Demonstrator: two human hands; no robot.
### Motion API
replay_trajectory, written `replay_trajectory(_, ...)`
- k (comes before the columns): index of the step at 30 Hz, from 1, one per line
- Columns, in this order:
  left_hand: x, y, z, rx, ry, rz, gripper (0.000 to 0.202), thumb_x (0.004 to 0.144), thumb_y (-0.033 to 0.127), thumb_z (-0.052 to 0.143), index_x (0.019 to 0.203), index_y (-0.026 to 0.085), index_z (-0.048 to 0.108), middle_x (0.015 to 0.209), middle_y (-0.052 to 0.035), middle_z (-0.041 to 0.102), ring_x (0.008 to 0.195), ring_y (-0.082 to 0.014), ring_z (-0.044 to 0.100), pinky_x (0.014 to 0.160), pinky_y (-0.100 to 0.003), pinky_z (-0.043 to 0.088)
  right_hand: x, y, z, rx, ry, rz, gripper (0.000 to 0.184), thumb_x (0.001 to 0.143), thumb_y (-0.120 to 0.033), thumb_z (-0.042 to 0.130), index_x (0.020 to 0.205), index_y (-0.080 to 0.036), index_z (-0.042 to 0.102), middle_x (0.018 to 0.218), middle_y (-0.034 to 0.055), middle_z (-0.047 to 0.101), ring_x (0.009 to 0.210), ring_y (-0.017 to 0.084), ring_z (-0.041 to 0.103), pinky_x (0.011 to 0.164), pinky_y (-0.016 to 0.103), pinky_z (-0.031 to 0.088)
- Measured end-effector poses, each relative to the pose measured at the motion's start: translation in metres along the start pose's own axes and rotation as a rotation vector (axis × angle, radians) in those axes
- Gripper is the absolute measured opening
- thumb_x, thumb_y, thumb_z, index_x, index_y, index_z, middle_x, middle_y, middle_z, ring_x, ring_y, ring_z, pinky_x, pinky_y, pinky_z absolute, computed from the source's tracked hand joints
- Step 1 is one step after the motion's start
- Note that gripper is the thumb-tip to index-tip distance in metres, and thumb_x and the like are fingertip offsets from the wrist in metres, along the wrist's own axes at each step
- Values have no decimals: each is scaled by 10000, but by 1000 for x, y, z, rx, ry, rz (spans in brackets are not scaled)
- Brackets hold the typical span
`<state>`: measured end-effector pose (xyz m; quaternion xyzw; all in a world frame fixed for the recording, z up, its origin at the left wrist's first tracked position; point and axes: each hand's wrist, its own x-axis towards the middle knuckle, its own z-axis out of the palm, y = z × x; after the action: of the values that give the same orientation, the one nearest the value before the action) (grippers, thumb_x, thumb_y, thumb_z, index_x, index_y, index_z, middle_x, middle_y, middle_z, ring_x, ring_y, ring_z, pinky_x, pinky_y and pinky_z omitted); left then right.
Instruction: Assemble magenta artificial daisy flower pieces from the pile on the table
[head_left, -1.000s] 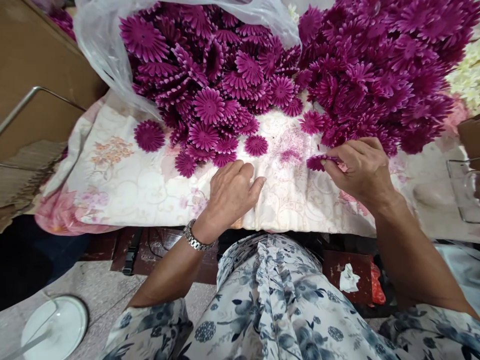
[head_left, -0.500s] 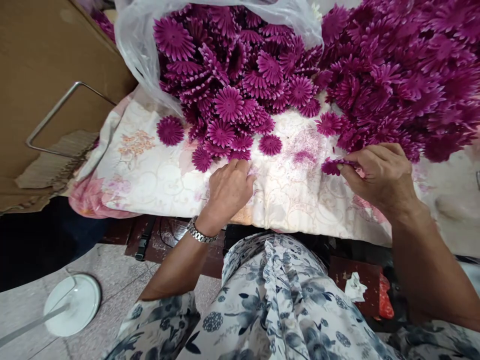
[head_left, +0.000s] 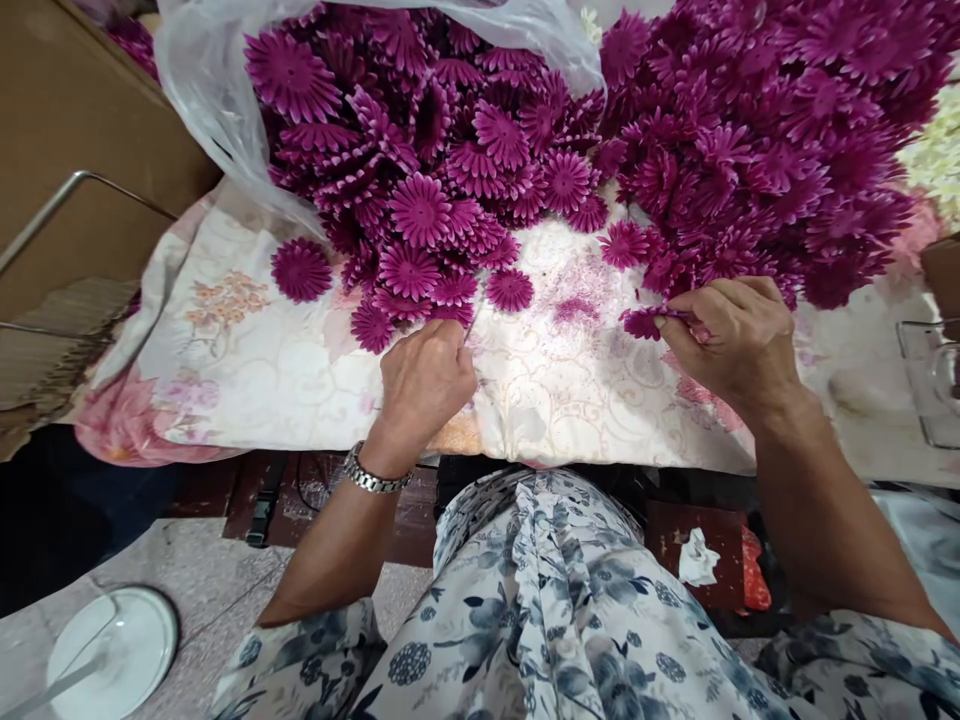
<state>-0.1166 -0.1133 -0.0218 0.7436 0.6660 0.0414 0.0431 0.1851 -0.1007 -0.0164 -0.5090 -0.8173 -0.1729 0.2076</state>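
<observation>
My right hand (head_left: 731,335) pinches a purple artificial flower (head_left: 641,322) edge-on between thumb and fingers, just above the cloth. Whether it is one layer or several I cannot tell. At the front of the left flower pile, my left hand (head_left: 429,378) is closed, knuckles up. A thin pale line shows by its fingertips; what it grips is hidden. Ahead of it, purple flower heads (head_left: 420,210) spill from a clear plastic bag (head_left: 202,110). A single flower head (head_left: 510,290) lies between the hands, and another (head_left: 301,269) lies off to the left.
A larger heap of purple flowers (head_left: 750,150) covers the back right of the floral tablecloth (head_left: 555,400). Purple dust (head_left: 577,308) marks the cloth. A cardboard box (head_left: 127,90) with a metal handle stands left. A clear plastic container (head_left: 934,385) sits at the right edge.
The camera view has turned slightly to the right, so most things sit further left. Both hands keep nearly the same grip and place over the cloth.
</observation>
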Motion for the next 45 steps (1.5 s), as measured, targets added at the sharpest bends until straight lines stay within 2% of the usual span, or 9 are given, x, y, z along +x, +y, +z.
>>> replay_trajectory(11, -1, -3, -1, -37, 7, 38, 137, 827, 203, 471, 720, 197, 556, 800, -71, 667, 760, -232, 618, 611, -336, 337, 19, -12, 17, 78, -38, -23, 162, 863, -265, 521, 731, -210, 596, 661, 12, 599, 640, 162, 527, 744, 349, 415)
replay_trajectory(15, -4, -5, 0, -72, 66, 56, 156, 837, 259, 500, 696, 203, 538, 747, -46, 647, 712, -205, 595, 599, -320, 329, 20, -17, 14, 83, -12, 14, 137, 861, -258, 526, 755, -212, 600, 680, 25, 606, 659, 173, 527, 762, 363, 406)
replay_trajectory(20, -6, -1, -2, -125, 169, 113, 224, 877, 303, 477, 693, 195, 545, 706, -35, 626, 691, -179, 573, 613, -302, 340, 18, -26, 11, 118, -82, -145, 185, 886, -272, 506, 740, -202, 597, 663, 7, 596, 636, 144, 515, 747, 330, 403)
replay_trajectory(22, -5, 3, -2, -141, 177, 148, 255, 896, 294, 443, 696, 189, 560, 708, -42, 628, 692, -178, 574, 636, -305, 353, 20, -27, 9, 71, -48, -118, 191, 888, -277, 508, 738, -200, 598, 660, 9, 597, 631, 147, 511, 745, 333, 403)
replay_trajectory(26, -3, 10, -2, -219, 158, 187, 230, 898, 301, 448, 793, 181, 614, 777, -52, 655, 735, -181, 591, 682, -306, 385, 20, -34, -4, 164, -18, -52, 150, 872, -269, 538, 753, -205, 604, 667, 6, 617, 648, 149, 532, 737, 328, 411)
replay_trajectory(30, -1, 15, 0, -263, 142, 213, 254, 906, 347, 454, 814, 186, 628, 773, -44, 651, 738, -181, 591, 689, -309, 389, 12, -48, -5, 295, -149, -186, 169, 872, -244, 536, 725, -199, 606, 653, -1, 628, 632, 135, 543, 733, 310, 431)
replay_trajectory(36, 3, 29, -2, -196, 77, 306, 360, 941, 370, 383, 702, 193, 586, 727, -59, 643, 733, -200, 583, 702, -343, 363, 15, -45, -4, 128, -111, -58, 181, 888, -273, 509, 760, -217, 624, 681, 16, 622, 679, 167, 550, 791, 368, 421)
replay_trajectory(41, 7, 32, 0, -236, 61, 380, 233, 909, 203, 385, 932, 183, 616, 963, -78, 661, 926, -227, 592, 801, -367, 361, 7, -58, -16, 250, -159, -258, 188, 885, -263, 533, 725, -203, 612, 653, -3, 624, 640, 134, 542, 748, 311, 430)
replay_trajectory(45, 9, 34, -1, -262, 51, 382, 284, 935, 295, 377, 834, 180, 616, 887, -68, 660, 887, -219, 591, 797, -361, 359, 8, -58, 1, 78, -88, -239, 231, 910, -224, 477, 721, -199, 607, 635, 2, 606, 601, 135, 502, 763, 324, 423)
